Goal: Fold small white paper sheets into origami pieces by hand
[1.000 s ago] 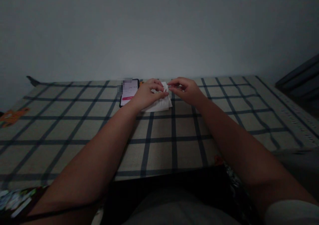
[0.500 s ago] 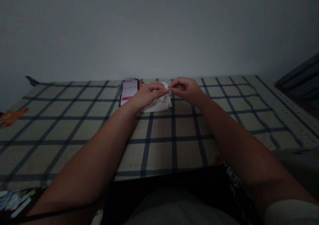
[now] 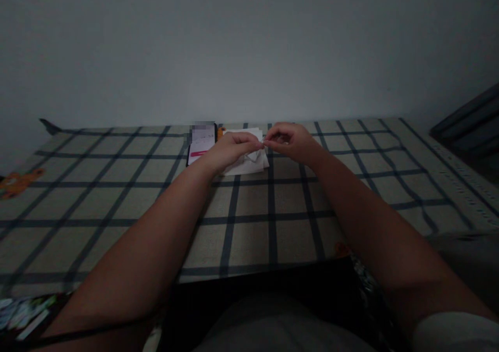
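Note:
My left hand (image 3: 234,149) is closed in a pinch, thumb against fingers, above some white paper sheets (image 3: 245,169). A thin white strand (image 3: 255,157) hangs beneath its fingertips, its exact kind too small and dim to tell. My right hand (image 3: 290,141) also pinches, with its thumb and index fingertips meeting those of the left. A small pale bit shows where the fingertips come together; what the right fingers grip is mostly hidden. Just left of my left hand lies a phone (image 3: 200,145) with a lit screen, partly covered by that hand.
A checked cloth (image 3: 253,232) covers the table, which meets a plain wall (image 3: 249,50) at the back. Orange printed figures mark the cloth, one at far left (image 3: 21,183). A dark slatted object (image 3: 468,118) stands at the right.
Both hands stay nearly in place, fingertips drawn slightly closer together. The white strand below the left fingers shows more plainly now.

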### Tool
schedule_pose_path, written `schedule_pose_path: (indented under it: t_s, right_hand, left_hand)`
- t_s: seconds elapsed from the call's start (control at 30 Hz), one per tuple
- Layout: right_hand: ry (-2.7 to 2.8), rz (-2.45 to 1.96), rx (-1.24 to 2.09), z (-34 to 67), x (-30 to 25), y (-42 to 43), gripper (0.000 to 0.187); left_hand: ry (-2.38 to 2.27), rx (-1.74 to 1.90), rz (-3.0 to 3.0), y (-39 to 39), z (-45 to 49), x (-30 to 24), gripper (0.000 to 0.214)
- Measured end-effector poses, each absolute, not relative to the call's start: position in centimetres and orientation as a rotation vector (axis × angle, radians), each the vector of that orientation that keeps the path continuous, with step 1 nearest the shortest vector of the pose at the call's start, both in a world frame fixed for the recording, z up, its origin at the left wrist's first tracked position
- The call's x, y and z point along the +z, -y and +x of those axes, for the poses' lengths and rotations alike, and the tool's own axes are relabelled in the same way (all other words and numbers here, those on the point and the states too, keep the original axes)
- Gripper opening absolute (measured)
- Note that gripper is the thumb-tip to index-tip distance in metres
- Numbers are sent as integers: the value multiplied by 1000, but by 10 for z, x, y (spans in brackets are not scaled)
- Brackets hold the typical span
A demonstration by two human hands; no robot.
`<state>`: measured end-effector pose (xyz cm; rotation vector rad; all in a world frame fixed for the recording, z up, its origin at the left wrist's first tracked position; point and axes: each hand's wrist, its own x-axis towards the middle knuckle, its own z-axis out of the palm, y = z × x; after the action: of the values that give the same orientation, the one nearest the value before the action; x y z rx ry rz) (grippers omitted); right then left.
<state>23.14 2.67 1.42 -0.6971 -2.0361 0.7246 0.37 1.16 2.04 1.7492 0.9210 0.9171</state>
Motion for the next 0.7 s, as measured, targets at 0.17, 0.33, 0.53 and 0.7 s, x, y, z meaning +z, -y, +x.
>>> schedule_pose_path:
  t_s: [0.17,0.33,0.53,0.7]
  right_hand:
    - [2057,-594,418,230,13,-24,11]
    - [2044,-499,142,225,8,-24,5]
    - [1989,-475,0,225,11,-23,13]
    - [1969,-486,-16,225,10,-22,13]
  left_hand:
    - [-905,999,1705,-9,8,21,32]
    - [-864,1108,1687,-7,16,17,30]
    - [-855,1320,1654,-9,20,10,25]
    - [-900,1417,1697,-13,19,6,28]
